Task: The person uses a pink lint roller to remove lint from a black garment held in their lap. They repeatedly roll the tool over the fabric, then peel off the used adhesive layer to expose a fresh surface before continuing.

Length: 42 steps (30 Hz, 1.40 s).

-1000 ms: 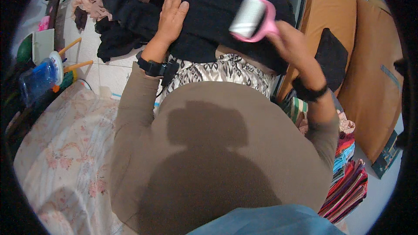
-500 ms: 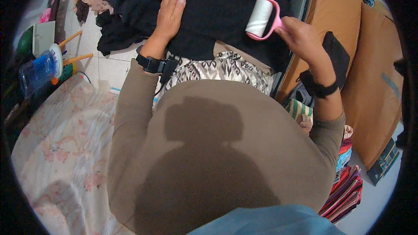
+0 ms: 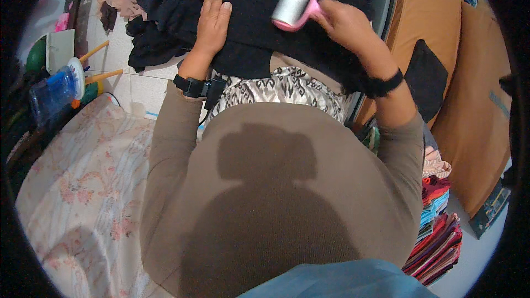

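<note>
Black cloth (image 3: 251, 27) lies spread in front of me, over a patterned black-and-white fabric (image 3: 265, 87) at my lap. My left hand (image 3: 212, 25) rests flat on the left part of the black cloth, its fingers stretched out and holding nothing. In my right hand (image 3: 348, 25) is a lint roller, gripped by its handle, which my fingers mostly hide. Its pink frame and white cylinder (image 3: 292, 3) are over the far middle of the cloth, to the right of my left hand. Whether the cylinder touches the cloth I cannot tell.
Crumpled dark and beige clothes (image 3: 124, 0) lie on the floor tiles at the far left. A clear blue bottle (image 3: 52, 94) stands near wooden handles. Brown padded panels (image 3: 425, 16) line the right side, with stacked folded clothes (image 3: 436, 243) below. A floral sheet (image 3: 83, 187) spreads at left.
My right hand has moved the lint roller leftward and slightly farther away across the black cloth. My left hand has stayed nearly in place.
</note>
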{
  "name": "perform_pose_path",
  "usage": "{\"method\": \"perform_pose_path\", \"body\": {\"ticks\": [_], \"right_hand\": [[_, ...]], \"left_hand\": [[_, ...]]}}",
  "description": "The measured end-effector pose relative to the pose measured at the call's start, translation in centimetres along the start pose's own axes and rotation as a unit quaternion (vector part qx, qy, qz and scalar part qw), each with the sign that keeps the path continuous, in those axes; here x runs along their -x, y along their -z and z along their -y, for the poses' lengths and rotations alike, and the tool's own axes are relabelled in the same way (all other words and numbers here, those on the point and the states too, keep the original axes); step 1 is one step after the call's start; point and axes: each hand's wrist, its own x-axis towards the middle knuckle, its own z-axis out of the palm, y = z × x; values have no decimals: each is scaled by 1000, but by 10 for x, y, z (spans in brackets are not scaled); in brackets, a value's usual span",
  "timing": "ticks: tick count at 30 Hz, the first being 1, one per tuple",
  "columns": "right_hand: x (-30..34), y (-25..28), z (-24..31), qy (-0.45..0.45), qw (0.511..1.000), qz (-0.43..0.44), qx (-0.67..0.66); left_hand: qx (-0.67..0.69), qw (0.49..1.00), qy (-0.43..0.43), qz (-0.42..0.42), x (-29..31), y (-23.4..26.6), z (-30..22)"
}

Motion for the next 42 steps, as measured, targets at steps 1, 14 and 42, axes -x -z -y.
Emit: {"method": "perform_pose_path", "body": {"ticks": [1,14,42], "right_hand": [[12,10,-1,-23,998,43,44],[-6,0,-4,-53,995,41,76],[99,-4,-23,-343,929,-116,-75]], "left_hand": [[-5,1000,4,1,1,-1,0],[-3,1000,-5,0,-3,-1,1],[30,999,14,-9,1,-3,9]]}}
